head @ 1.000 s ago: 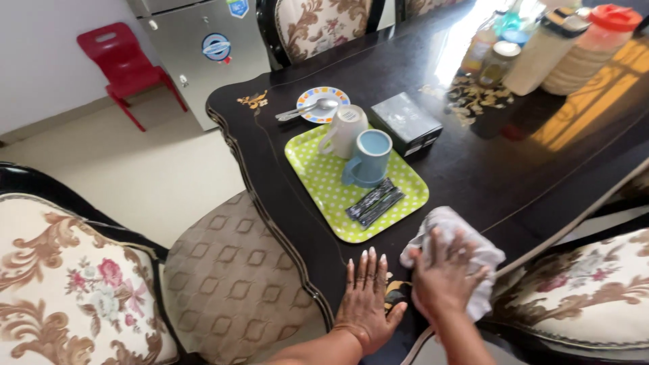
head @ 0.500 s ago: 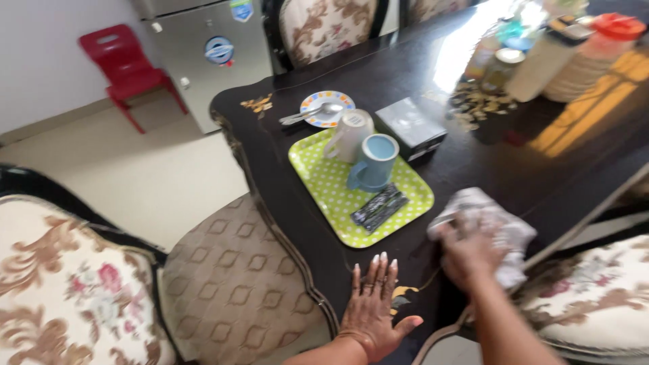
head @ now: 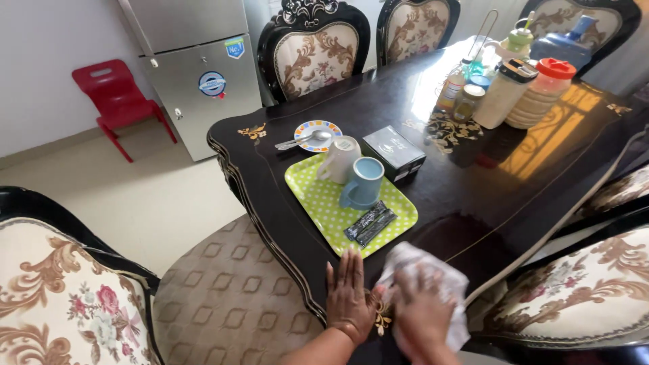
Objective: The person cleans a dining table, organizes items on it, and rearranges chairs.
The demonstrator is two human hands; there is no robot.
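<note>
Dark glossy dining table [head: 473, 196] with gold inlay, cream floor to the left, upholstered floral chairs all round. Right hand [head: 420, 312] presses down on a crumpled white cloth [head: 433, 280] at the near table edge, fingers spread over it, palm down, not clenched. Left hand [head: 349, 294] lies flat and open on the tabletop just beside the cloth, fingers together and pointing away, holding nothing. Just beyond both hands sits a lime-green dotted tray [head: 318, 196]. On the tray: two dark sachets [head: 370, 224] at the near end, a blue mug [head: 362, 182] mid-tray, a white mug [head: 338, 159] touching it behind. Black box [head: 393, 153] just beside the tray's right edge. Small patterned saucer [head: 318, 135] with a spoon [head: 301, 140] across it, past the tray. Far right of the table: cluster of jars and bottles [head: 514, 88], one with a red lid. Background left: silver fridge [head: 193, 74], red plastic chair [head: 115, 101].
</note>
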